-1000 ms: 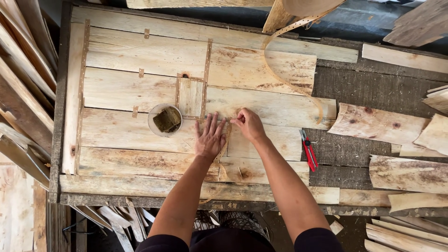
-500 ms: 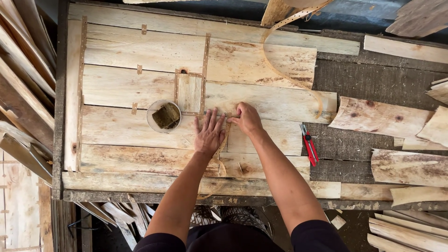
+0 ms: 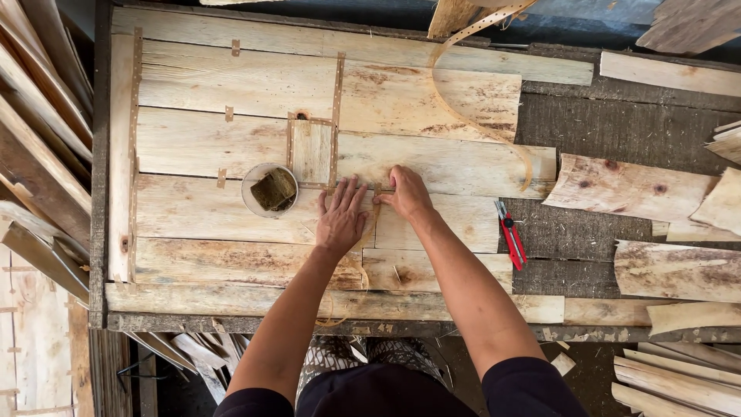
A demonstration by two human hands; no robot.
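Pale wood veneer sheets (image 3: 231,100) lie pieced together on a dark workbench (image 3: 617,131), joined by thin brown tape strips (image 3: 337,93). My left hand (image 3: 340,218) lies flat, fingers spread, on the veneer beside a vertical seam. My right hand (image 3: 403,193) rests just to its right, fingertips pinched on the brown tape at the seam. A long curl of tape (image 3: 471,116) runs from the bench's far edge across the sheets.
A small round bowl (image 3: 269,190) with a dark sponge sits left of my hands. A red utility knife (image 3: 509,235) lies on the bench to the right. Loose veneer pieces (image 3: 617,185) are strewn at the right, stacked boards (image 3: 38,147) at the left.
Both hands have stayed at the seam; the right hand's fingers have shifted slightly along the tape. The view has drifted a little.
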